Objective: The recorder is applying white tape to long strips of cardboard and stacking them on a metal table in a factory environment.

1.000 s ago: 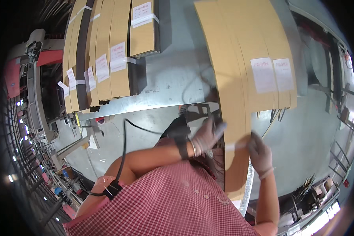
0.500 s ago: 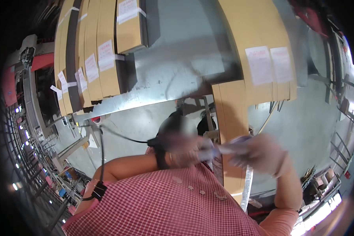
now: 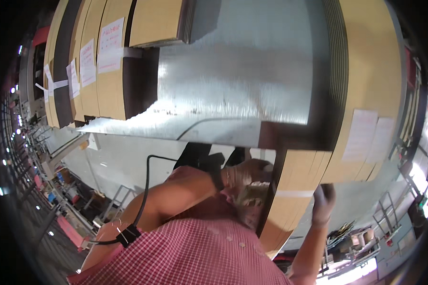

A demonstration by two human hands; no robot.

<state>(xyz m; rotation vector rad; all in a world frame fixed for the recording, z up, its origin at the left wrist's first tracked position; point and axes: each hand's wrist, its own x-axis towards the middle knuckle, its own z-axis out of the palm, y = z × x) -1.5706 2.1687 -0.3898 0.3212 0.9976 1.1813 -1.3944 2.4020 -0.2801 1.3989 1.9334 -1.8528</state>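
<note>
While both hands grip it, the flat cardboard stack (image 3: 361,95) looks strapped.

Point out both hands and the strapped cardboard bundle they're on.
left hand (image 3: 245,173), head view, back of the hand
right hand (image 3: 322,205), head view, back of the hand
cardboard bundle (image 3: 297,178), head view, flat brown face above its white strap

Around me stretched a pale grey concrete workshop floor (image 3: 123,164), with grey metal frame racks (image 3: 110,205) standing off to my left and bright daylight (image 3: 352,275) flooding in low on my right.
</note>
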